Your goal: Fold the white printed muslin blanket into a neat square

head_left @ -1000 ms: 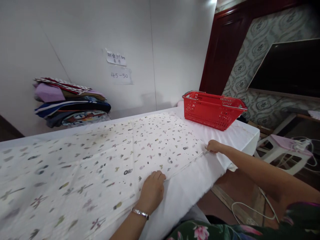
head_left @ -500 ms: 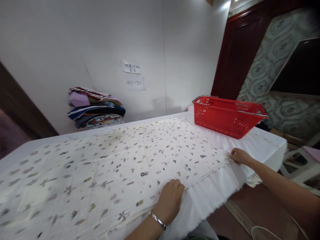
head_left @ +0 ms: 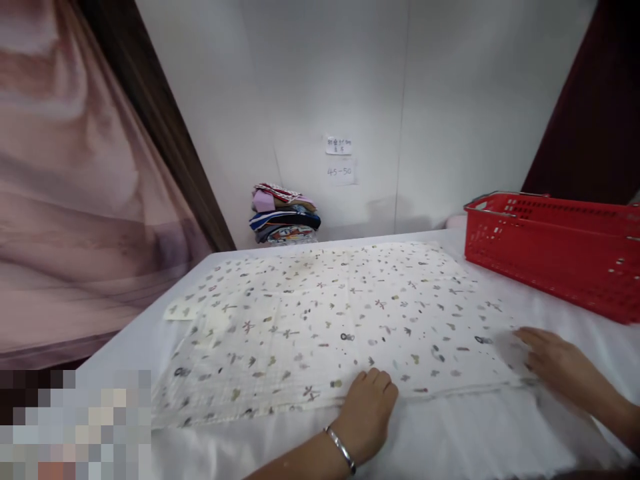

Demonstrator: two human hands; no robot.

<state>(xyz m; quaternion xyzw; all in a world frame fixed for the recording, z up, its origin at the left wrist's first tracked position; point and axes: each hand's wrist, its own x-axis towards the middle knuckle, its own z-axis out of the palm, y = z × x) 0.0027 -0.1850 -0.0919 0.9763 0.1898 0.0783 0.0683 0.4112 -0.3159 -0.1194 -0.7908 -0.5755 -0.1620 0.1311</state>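
Spread flat, cream printed cloth (head_left: 320, 313); left hand (head_left: 367, 410) pinches its near edge with curled fingers, blurred right hand (head_left: 555, 363) seemingly open.

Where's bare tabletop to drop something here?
Free: table strip at the near edge, between left hand and right hand; also the margin left of the patterned cloth. Crowded: right side, red basket close by the cloth.

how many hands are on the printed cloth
2. The left hand, with a bracelet, rests on the near edge of the printed cloth; the right hand, blurred, lies on its near right corner. No others show.
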